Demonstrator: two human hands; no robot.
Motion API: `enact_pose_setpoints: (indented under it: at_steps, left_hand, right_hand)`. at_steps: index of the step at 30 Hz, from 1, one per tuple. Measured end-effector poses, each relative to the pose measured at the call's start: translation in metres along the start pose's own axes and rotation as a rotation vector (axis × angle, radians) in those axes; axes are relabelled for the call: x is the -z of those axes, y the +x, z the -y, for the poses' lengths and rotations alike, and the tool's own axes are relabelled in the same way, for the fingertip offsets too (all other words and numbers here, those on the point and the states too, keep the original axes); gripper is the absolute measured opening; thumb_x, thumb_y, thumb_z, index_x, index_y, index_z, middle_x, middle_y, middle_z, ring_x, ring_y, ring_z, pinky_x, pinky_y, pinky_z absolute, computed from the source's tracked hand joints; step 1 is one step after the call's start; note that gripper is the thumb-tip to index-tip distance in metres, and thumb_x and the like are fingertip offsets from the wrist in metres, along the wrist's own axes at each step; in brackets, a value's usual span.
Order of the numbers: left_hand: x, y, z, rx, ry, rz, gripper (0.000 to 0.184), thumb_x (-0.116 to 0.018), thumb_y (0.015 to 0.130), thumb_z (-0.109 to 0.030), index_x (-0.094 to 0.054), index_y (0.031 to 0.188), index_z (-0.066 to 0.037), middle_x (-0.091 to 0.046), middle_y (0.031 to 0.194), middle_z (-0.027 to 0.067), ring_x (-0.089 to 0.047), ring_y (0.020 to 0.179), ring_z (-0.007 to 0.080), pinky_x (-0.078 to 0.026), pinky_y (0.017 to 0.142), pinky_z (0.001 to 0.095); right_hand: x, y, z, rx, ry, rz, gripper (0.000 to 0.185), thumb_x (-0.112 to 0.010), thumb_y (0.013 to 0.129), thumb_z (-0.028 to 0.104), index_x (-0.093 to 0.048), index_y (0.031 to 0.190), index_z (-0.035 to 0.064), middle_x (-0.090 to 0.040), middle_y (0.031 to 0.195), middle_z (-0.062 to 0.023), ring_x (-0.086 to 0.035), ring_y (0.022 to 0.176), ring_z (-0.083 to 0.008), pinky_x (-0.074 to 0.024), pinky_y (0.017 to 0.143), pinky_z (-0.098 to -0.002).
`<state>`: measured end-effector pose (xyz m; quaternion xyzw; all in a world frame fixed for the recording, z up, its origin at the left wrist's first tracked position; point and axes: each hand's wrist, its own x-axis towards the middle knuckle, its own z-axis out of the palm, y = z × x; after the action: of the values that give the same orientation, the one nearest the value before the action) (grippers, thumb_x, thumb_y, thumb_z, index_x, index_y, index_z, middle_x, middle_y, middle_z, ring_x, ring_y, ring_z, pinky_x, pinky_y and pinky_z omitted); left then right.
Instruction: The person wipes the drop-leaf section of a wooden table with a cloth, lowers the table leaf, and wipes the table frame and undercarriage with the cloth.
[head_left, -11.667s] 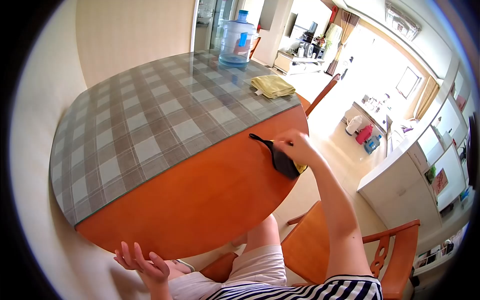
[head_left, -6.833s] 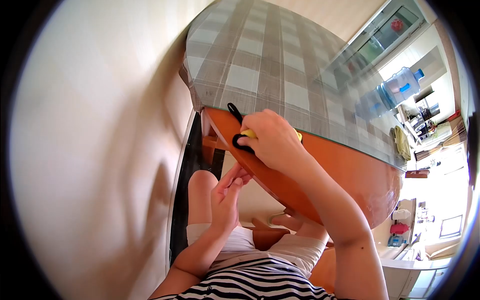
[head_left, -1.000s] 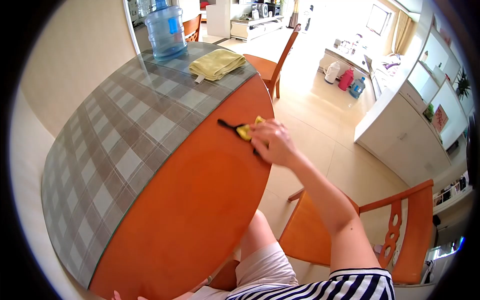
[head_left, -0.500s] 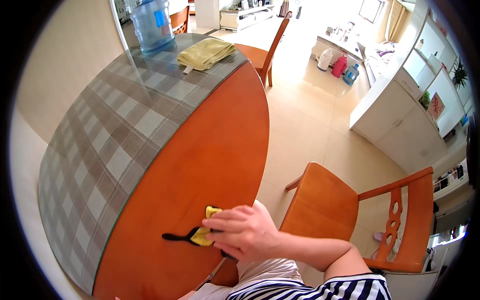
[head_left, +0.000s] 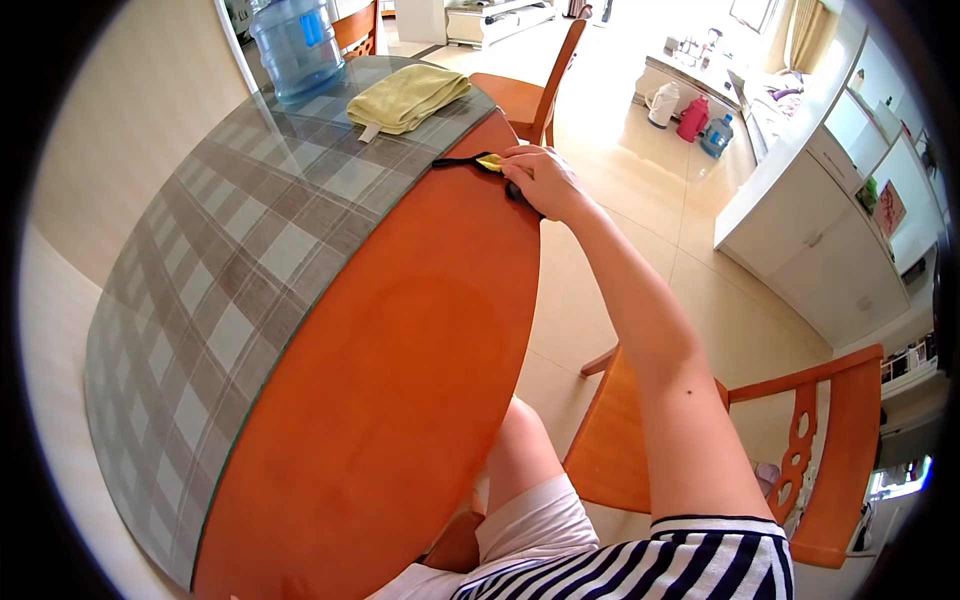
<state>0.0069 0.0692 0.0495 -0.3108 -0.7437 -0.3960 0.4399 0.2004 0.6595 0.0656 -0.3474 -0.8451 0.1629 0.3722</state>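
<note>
My right hand [head_left: 543,180] is stretched to the far end of the table, its fingers closed on a yellow and black cloth [head_left: 490,163]. The cloth lies against the bare orange wood tabletop [head_left: 400,330], close to the rounded edge. One black end of it trails left toward the glass-covered part, and another black bit hangs by the table rim under my palm. A folded pale yellow towel [head_left: 408,98] rests on the checked cover to the left of my hand. Only a sliver of skin shows at the bottom left edge, perhaps my left hand; its fingers are hidden.
A checked cloth under glass [head_left: 230,270] covers the table's left part. A large blue water jug [head_left: 297,55] stands at its far end. One wooden chair [head_left: 545,90] is beyond the table; another chair [head_left: 615,440] is at my right. White cabinets [head_left: 815,230] line the right side.
My right hand has swept the yellow and black cloth forward along the wood, from the near part of the tabletop to its far end. My arm is now extended.
</note>
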Motion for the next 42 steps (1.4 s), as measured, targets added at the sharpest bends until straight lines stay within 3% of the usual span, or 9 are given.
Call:
enact_pose_setpoints:
  at_steps: [4,8,13,17,19,33,36,38,42]
  left_hand:
    - [0.005,-0.001,0.000,-0.018,0.008,-0.015,0.055,-0.049,0.091,-0.036,-0.050,0.128,0.004,-0.045,0.127,0.0203,-0.041,0.119,0.0343,-0.029,0.105,0.0479]
    - [0.005,-0.001,0.001,-0.008,0.008,-0.031,0.055,-0.049,0.091,-0.037,-0.050,0.128,0.004,-0.045,0.126,0.0201,-0.042,0.118,0.0342,-0.029,0.105,0.0477]
    - [0.002,-0.005,0.001,0.037,-0.031,-0.085,0.057,-0.051,0.092,-0.038,-0.049,0.129,0.005,-0.046,0.126,0.0206,-0.039,0.121,0.0345,-0.027,0.107,0.0480]
    - [0.010,-0.006,0.010,-0.016,0.001,-0.030,0.057,-0.052,0.093,-0.037,-0.047,0.131,0.006,-0.045,0.129,0.0210,-0.037,0.123,0.0351,-0.026,0.108,0.0487]
    - [0.011,-0.006,0.009,-0.018,0.008,-0.023,0.058,-0.054,0.093,-0.037,-0.045,0.132,0.005,-0.044,0.131,0.0214,-0.036,0.124,0.0360,-0.025,0.109,0.0497]
    - [0.008,-0.007,0.007,0.013,-0.018,-0.053,0.059,-0.052,0.095,-0.038,-0.043,0.133,0.006,-0.043,0.132,0.0209,-0.034,0.126,0.0363,-0.024,0.109,0.0503]
    - [0.009,-0.007,0.007,0.010,-0.012,-0.044,0.058,-0.052,0.095,-0.038,-0.043,0.133,0.005,-0.042,0.133,0.0204,-0.034,0.126,0.0362,-0.024,0.109,0.0501]
    - [0.013,-0.006,0.009,-0.012,0.009,-0.029,0.057,-0.051,0.095,-0.037,-0.043,0.133,0.005,-0.042,0.134,0.0203,-0.034,0.126,0.0361,-0.024,0.109,0.0500]
    - [0.013,-0.007,0.006,-0.003,0.007,-0.030,0.056,-0.052,0.095,-0.037,-0.044,0.132,0.004,-0.042,0.134,0.0204,-0.034,0.126,0.0359,-0.023,0.109,0.0500]
  right_hand:
    - [0.006,-0.030,0.016,0.043,-0.090,-0.036,0.022,-0.059,0.091,0.020,-0.072,0.092,0.0024,-0.067,0.108,-0.0121,-0.056,0.107,-0.0314,-0.0427,0.094,-0.0406]
    - [0.016,-0.121,0.073,0.236,0.047,-0.171,0.007,-0.066,0.084,0.008,-0.070,0.086,0.0023,-0.064,0.095,-0.0129,-0.058,0.089,-0.0315,-0.0435,0.087,-0.0401]
    - [0.021,-0.219,0.167,0.171,0.092,-0.185,0.016,-0.069,0.077,-0.002,-0.070,0.092,0.0045,-0.060,0.099,-0.0124,-0.057,0.091,-0.0314,-0.0472,0.083,-0.0397]
    - [0.016,-0.181,0.119,0.098,-0.002,-0.279,0.003,-0.065,0.082,0.000,-0.066,0.085,0.0003,-0.060,0.094,-0.0131,-0.057,0.086,-0.0321,-0.0479,0.076,-0.0395]
    - [0.015,-0.168,0.113,0.068,-0.061,-0.315,0.009,-0.061,0.086,-0.003,-0.067,0.093,-0.0015,-0.062,0.096,-0.0159,-0.060,0.087,-0.0327,-0.0495,0.077,-0.0380]
    - [0.017,-0.214,0.144,0.100,0.045,-0.289,0.008,-0.062,0.087,-0.001,-0.067,0.093,-0.0038,-0.063,0.093,-0.0160,-0.062,0.082,-0.0319,-0.0509,0.071,-0.0360]
    - [0.015,-0.188,0.115,0.114,0.025,-0.323,0.008,-0.062,0.087,0.001,-0.067,0.092,-0.0010,-0.064,0.091,-0.0168,-0.063,0.080,-0.0328,-0.0514,0.069,-0.0368]
    - [0.014,-0.151,0.084,0.077,-0.029,-0.316,0.010,-0.061,0.089,0.005,-0.068,0.092,-0.0008,-0.066,0.090,-0.0168,-0.063,0.081,-0.0340,-0.0515,0.071,-0.0384]
    - [0.017,-0.077,0.039,-0.145,-0.169,-0.123,0.021,-0.057,0.092,0.021,-0.074,0.094,0.0075,-0.064,0.098,-0.0137,-0.057,0.100,-0.0332,-0.0467,0.089,-0.0403]
